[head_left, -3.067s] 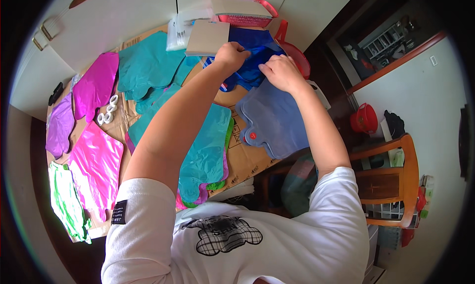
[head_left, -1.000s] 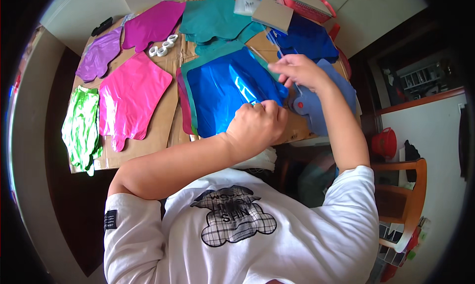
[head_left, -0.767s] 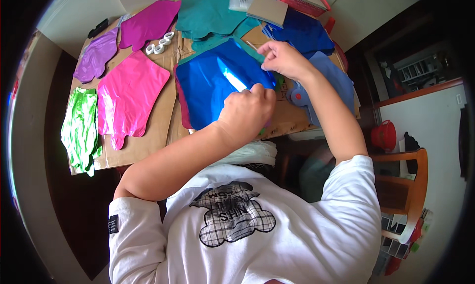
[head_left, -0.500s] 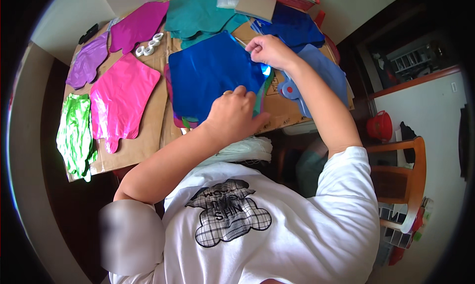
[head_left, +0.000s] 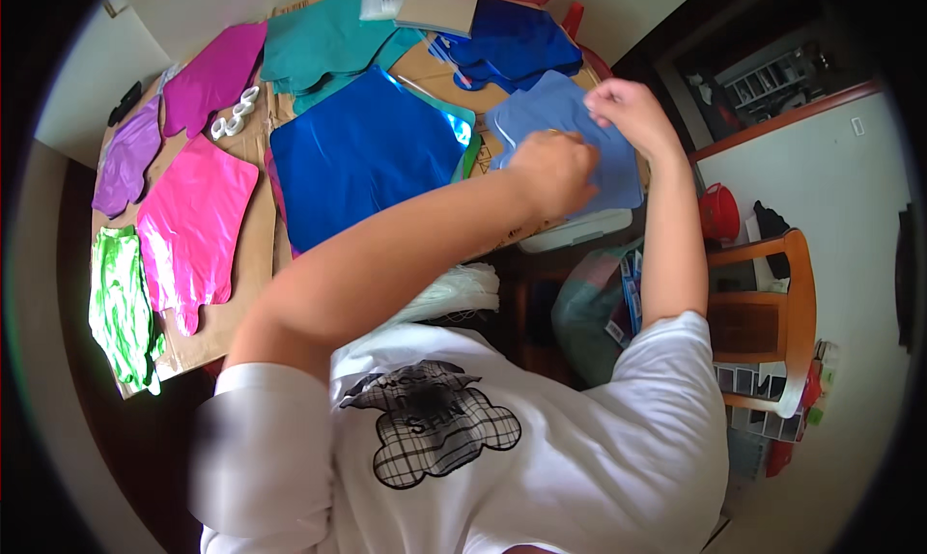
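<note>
My right hand [head_left: 632, 110] hovers over the right part of a flat pale blue piece [head_left: 618, 172], fingers curled together. Over the left part of that piece is my left hand [head_left: 555, 172], closed and slightly blurred, its fingertips hidden beneath it. What either hand pinches, if anything, I cannot make out. My left forearm crosses in front of a large shiny dark blue foil sheet [head_left: 362, 163]. This sheet lies on top of a pile whose green and pink edges show.
Flat pieces in pink [head_left: 198, 221], magenta [head_left: 217, 71], purple [head_left: 128, 158], teal [head_left: 328, 42] and blue [head_left: 517, 47] lie on the cardboard-covered table [head_left: 256, 255], with crinkled green foil [head_left: 121, 303]. White rings [head_left: 235, 117] sit among them. A wooden chair [head_left: 787, 312] stands at right.
Both hands have moved right, off the dark blue sheet and over the pale blue piece. The view has shifted right, and the pale blue piece's red-dotted neck is now out of sight.
</note>
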Demonstrator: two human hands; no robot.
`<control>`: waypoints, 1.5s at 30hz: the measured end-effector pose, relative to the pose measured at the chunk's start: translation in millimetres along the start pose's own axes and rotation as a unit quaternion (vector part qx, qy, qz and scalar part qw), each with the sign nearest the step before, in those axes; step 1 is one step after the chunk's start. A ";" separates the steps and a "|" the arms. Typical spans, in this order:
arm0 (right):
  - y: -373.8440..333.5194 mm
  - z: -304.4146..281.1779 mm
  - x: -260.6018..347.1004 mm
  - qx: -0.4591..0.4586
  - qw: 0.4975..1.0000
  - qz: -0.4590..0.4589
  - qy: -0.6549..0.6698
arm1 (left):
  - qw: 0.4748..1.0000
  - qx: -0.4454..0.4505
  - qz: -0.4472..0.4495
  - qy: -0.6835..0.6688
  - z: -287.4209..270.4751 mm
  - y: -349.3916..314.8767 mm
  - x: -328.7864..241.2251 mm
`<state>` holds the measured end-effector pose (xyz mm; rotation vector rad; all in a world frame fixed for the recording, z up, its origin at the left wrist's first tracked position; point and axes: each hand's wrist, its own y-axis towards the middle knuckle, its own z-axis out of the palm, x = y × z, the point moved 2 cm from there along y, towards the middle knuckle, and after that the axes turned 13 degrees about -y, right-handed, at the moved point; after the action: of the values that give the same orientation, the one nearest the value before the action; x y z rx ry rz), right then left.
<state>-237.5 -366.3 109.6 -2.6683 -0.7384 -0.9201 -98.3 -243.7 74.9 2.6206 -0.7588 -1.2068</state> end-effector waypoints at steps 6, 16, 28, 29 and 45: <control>-36.7 -2.0 -38.6 -0.072 0.992 0.085 0.057 | 0.991 -0.040 -0.032 0.120 56.3 20.5 37.5; -101.7 12.6 -29.5 -0.146 0.988 0.036 -0.027 | 0.979 0.014 -0.176 -0.103 37.2 38.3 56.8; -94.6 48.7 -17.8 -0.099 0.951 0.020 -0.291 | 0.695 -0.091 -0.319 -0.637 -10.1 57.1 102.8; -94.3 50.0 -19.6 -0.112 0.951 0.030 -0.287 | 0.630 -0.105 -0.324 -0.698 -19.7 56.6 103.7; -75.6 27.6 70.2 -0.282 0.954 -0.032 -0.098 | 0.813 -0.271 -0.025 -0.514 -111.1 -17.6 40.0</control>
<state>-215.7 -265.0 135.5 -3.2909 -0.6850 -1.0161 13.2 -256.2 115.9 1.3977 -0.3313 -2.4243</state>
